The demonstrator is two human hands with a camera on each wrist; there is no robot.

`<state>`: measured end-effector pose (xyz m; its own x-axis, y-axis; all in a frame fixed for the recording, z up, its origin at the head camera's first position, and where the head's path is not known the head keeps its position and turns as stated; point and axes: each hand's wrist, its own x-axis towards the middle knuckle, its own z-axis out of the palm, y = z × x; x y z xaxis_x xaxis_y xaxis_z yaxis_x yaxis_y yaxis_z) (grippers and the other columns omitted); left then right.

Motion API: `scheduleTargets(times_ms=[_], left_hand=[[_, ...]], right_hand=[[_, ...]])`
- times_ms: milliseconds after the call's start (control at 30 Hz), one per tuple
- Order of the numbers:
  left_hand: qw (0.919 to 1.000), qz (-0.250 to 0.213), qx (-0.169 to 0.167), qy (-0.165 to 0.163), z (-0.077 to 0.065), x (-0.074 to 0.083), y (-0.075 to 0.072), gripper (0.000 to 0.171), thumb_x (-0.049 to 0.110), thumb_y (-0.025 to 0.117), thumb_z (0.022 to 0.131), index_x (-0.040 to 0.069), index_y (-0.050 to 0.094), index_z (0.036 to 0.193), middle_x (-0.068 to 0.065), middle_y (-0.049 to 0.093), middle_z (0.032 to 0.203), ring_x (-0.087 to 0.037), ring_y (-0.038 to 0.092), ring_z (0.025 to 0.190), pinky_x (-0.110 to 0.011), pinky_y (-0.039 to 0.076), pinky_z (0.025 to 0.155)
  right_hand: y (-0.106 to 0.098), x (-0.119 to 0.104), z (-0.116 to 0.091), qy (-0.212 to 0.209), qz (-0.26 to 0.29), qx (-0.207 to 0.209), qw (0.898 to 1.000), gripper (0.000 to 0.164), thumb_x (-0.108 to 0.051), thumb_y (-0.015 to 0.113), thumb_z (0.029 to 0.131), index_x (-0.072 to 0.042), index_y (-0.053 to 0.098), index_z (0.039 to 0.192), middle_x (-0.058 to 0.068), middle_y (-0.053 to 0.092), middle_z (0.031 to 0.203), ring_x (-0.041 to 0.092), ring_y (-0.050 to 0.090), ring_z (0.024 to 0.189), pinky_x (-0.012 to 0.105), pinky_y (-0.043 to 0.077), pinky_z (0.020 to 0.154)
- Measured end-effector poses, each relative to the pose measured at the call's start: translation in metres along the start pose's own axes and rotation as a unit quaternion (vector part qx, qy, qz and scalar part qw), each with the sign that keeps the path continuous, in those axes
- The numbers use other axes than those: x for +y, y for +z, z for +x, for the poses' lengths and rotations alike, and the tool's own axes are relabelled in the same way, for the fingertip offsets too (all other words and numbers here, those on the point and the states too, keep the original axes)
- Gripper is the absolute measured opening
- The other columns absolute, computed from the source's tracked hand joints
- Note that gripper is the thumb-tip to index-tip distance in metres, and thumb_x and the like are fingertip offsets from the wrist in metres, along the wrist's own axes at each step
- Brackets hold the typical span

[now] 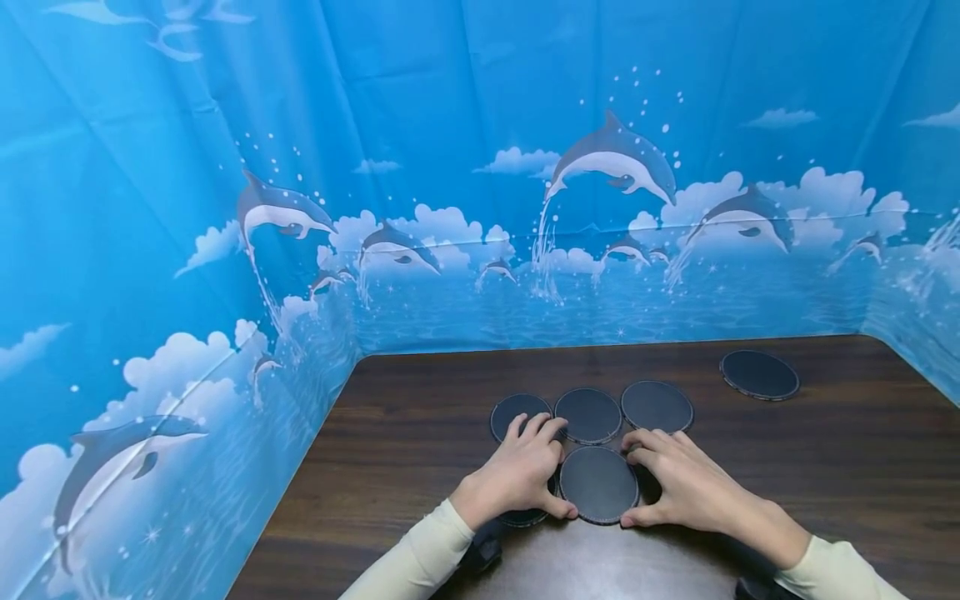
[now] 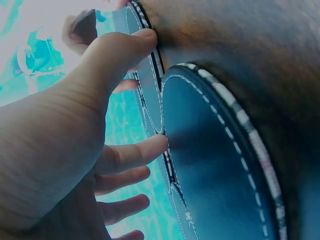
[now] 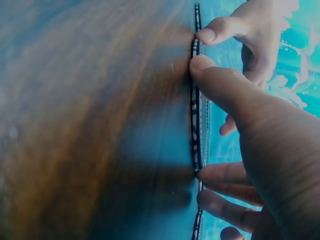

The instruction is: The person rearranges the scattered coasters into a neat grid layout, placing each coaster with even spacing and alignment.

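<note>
— Coasters? Which one's in hand?
— The near coaster point(image 1: 597, 484), flat on the table point(image 1: 825, 467), left hand point(image 1: 517, 479) and right hand point(image 1: 686, 487) fingers pinching its rim. I'd say placing; next, nudge it snug below the row point(image 1: 589, 414).

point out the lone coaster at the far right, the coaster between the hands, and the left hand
lone coaster point(image 1: 759, 374), head view, top face
coaster between the hands point(image 1: 597, 484), head view, centre
left hand point(image 1: 517, 475), head view, back of hand
</note>
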<state>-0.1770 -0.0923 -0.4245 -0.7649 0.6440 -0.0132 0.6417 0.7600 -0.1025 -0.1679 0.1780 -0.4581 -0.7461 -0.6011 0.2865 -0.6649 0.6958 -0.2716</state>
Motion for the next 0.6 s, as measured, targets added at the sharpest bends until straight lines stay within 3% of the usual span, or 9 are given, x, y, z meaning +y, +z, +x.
scheduleTargets(times_ms=[600], left_hand=[[1.0,-0.002,0.004,0.004,-0.0015,0.0006,0.001,0.054,0.077,0.073,0.075,0.024,0.063,0.08,-0.007,0.039,0.156,-0.029,0.035,0.142,-0.058,0.028,0.113]], right_hand=[[-0.001,0.0008,-0.002,0.003,0.024,-0.005,1.0,0.08,-0.078,0.073,0.073,-0.008,0.074,0.112,0.001,0.058,0.126,0.023,0.057,0.111,0.051,0.044,0.091]])
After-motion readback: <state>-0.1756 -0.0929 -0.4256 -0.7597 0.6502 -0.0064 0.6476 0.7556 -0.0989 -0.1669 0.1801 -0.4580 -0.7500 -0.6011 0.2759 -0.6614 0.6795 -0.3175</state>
